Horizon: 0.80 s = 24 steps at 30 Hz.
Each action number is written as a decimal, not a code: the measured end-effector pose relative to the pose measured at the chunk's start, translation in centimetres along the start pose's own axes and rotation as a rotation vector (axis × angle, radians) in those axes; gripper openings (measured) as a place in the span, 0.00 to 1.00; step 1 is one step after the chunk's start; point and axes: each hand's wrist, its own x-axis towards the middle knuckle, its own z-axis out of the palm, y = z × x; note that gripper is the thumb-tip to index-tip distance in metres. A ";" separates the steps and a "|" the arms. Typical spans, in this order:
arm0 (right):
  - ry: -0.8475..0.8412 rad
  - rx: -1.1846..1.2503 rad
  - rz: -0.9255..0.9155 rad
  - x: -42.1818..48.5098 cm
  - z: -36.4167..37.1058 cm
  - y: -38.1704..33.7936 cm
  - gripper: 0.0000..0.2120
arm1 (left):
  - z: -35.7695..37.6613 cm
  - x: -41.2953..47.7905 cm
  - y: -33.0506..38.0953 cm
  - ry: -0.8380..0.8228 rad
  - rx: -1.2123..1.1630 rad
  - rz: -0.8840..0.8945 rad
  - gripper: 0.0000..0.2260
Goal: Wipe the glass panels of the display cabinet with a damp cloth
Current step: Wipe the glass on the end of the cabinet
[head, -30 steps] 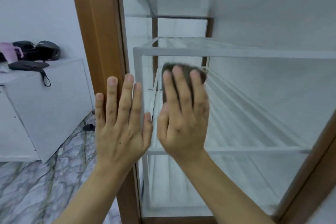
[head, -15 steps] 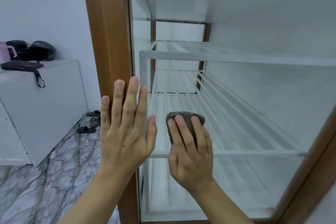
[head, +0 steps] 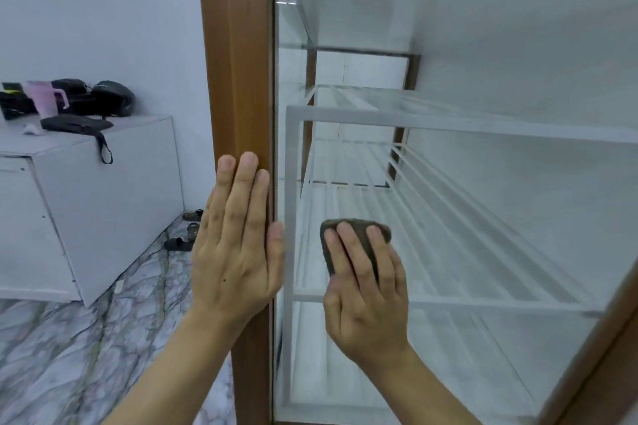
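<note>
Through the head camera I saw the left hand (head: 238, 245) laid flat on the brown wooden post (head: 238, 62) of the display cabinet, fingers straight and close together, holding nothing, its thumb lying along the post's edge by the glass. The right hand (head: 366, 290) was just beside it and not touching it, fingers spread flat over a dark wadded cloth (head: 359, 235) and pressing it against the front glass panel (head: 483, 45), low down and near the post. Only the cloth's top and left edge showed round the fingers. Behind the glass I could make out a white slatted rack (head: 448, 124). Off to the left stood a white box unit (head: 103, 200) with dark bags (head: 110, 100) and a pink tumbler (head: 43, 98) on top, and dark sandals (head: 186, 235) lay on the marbled floor (head: 69, 355)
</note>
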 end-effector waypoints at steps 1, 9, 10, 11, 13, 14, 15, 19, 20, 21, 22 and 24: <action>0.048 0.031 0.042 2.3 -0.2 -0.3 0.27 | 0.1 0.0 -0.1 0.000 -0.016 -0.001 0.24; 0.014 0.003 0.001 5.0 0.3 -2.0 0.31 | -0.1 -0.2 -0.6 0.020 -0.095 0.007 0.23; -0.034 -0.033 -0.041 2.8 0.2 -2.3 0.32 | 0.0 -0.2 -0.5 0.023 -0.105 0.002 0.22; -0.059 -0.046 -0.074 1.8 0.3 -2.3 0.33 | 0.0 -0.2 -0.4 0.025 -0.112 -0.003 0.22; -0.021 -0.004 -0.076 4.0 0.2 -2.1 0.30 | 0.1 -0.3 -0.4 0.028 -0.135 -0.009 0.22; 0.026 0.044 -0.035 6.5 -0.1 -2.1 0.29 | 0.1 -0.3 -0.4 0.034 -0.149 -0.009 0.22; 0.080 0.096 0.014 9.2 -0.4 -2.1 0.27 | 0.1 -0.3 -0.5 0.040 -0.161 -0.007 0.21; 0.118 0.191 0.071 10.7 -0.1 -2.9 0.25 | -0.2 -0.2 -0.6 0.051 -0.200 -0.007 0.21; 0.076 0.156 0.050 8.3 0.4 -3.2 0.26 | -0.2 -0.1 -0.7 0.049 -0.200 0.000 0.20; 0.028 0.104 0.026 5.4 0.8 -3.5 0.26 | -0.2 -0.1 -0.9 0.042 -0.204 0.007 0.20; -0.016 0.052 0.001 2.8 1.1 -3.7 0.27 | -0.2 -0.1 -0.9 0.035 -0.210 0.012 0.20; -0.042 0.015 -0.020 0.9 1.4 -3.9 0.28 | -0.1 -0.2 -1.0 0.034 -0.222 0.008 0.20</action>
